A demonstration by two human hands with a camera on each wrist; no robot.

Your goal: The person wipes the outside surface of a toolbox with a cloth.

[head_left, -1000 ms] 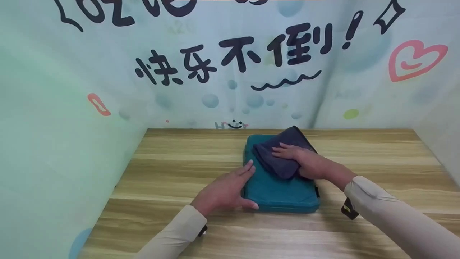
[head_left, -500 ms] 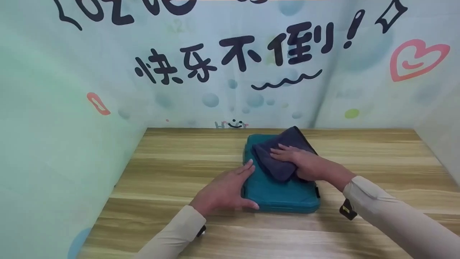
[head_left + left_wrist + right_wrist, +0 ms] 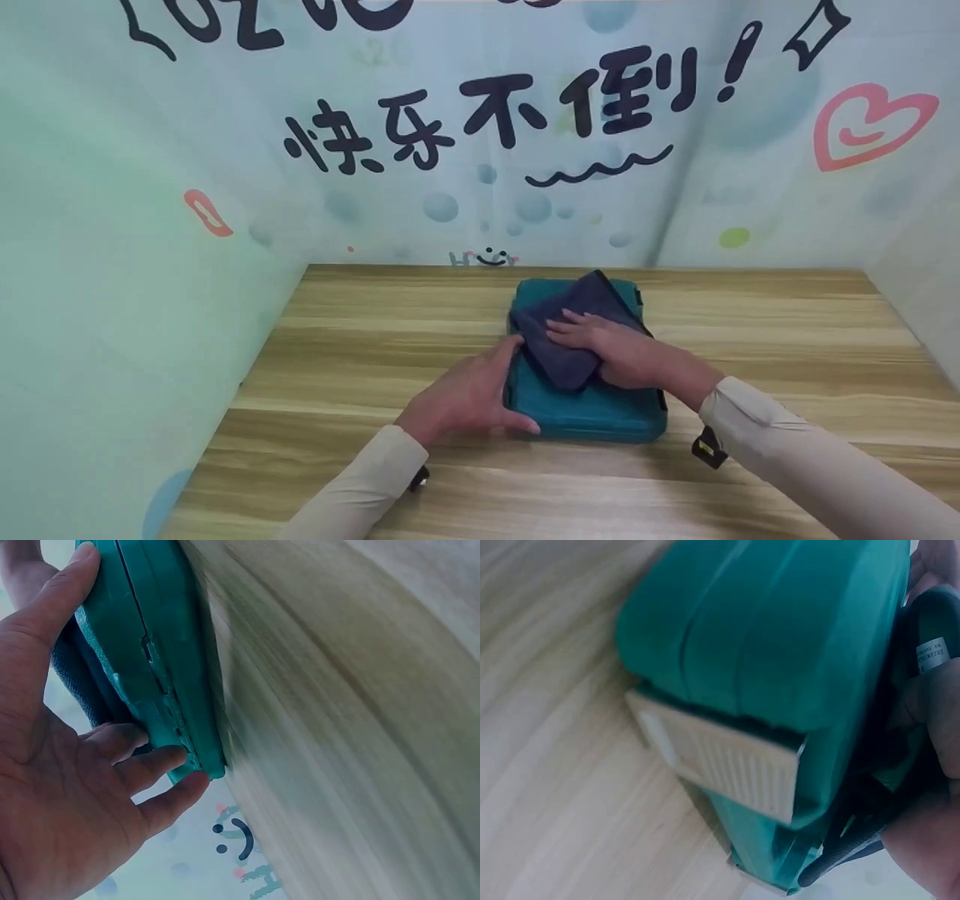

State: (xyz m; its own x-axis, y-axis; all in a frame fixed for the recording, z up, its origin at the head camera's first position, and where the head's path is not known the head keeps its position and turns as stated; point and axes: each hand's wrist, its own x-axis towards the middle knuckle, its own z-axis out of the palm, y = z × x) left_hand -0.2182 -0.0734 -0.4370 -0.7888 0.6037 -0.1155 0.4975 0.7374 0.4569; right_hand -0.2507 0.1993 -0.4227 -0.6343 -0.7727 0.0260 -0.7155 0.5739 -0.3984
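Note:
A teal plastic case (image 3: 592, 420) with latches lies flat on the table. Over its top is spread a folded dark purple-blue cloth (image 3: 559, 360), which covers much of the lid. My right hand (image 3: 626, 356) lies on the cloth with fingers extended, pressing it to the case; its thumb is partly hidden by the cloth in the right wrist view. At the case's left side, my left hand (image 3: 465, 394) has its fingers spread, fingertips against the hinge edge and thumb at the front corner. A pale latch (image 3: 720, 757) shows on the case in the right wrist view.
The wood-grain table (image 3: 375, 337) extends on both sides of the case. Behind it hangs a printed backdrop (image 3: 480, 150) with black lettering, close to the case's far end. A small white label (image 3: 932, 654) shows on the cloth.
My right hand has slid the cloth left and toward the front across the lid, baring the case's far right corner. The left hand and the case stay nearly in place.

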